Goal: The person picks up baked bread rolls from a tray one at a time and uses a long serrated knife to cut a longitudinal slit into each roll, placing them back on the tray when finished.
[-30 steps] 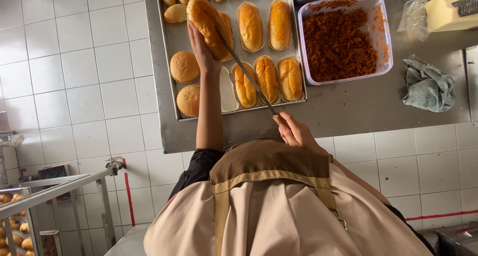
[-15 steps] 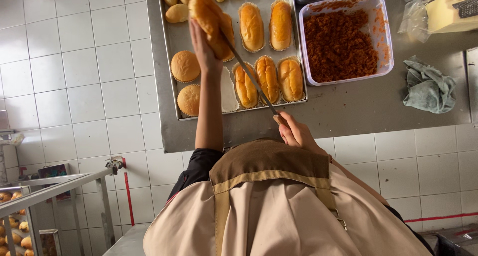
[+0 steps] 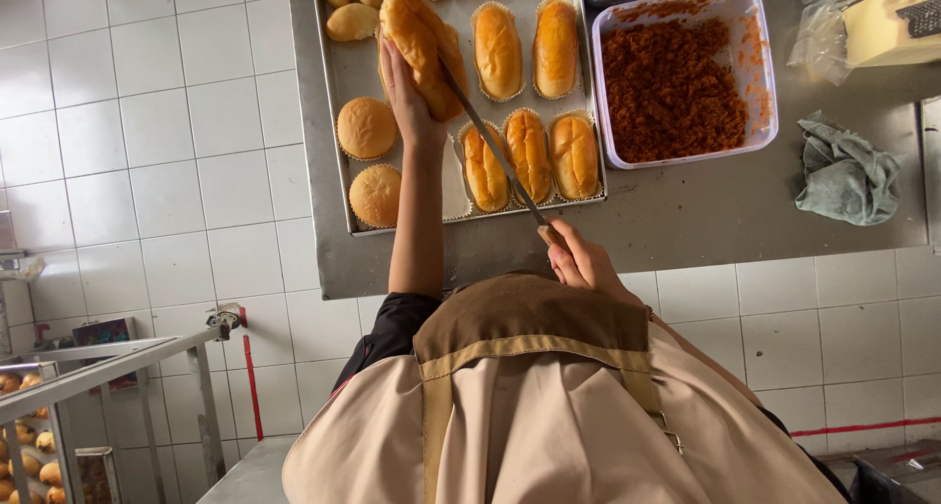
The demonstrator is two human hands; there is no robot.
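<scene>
Two hands: ours, both working over the baking tray.
Left hand: we grip a long bread roll, lifted above the tray.
Right hand: clenched on a long knife, blade against the roll.
Beside tray: tub of reddish shredded filling.

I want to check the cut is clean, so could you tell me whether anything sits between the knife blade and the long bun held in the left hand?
Nothing visible does: the knife in the right hand already meets the long bun gripped by the left hand.
</scene>
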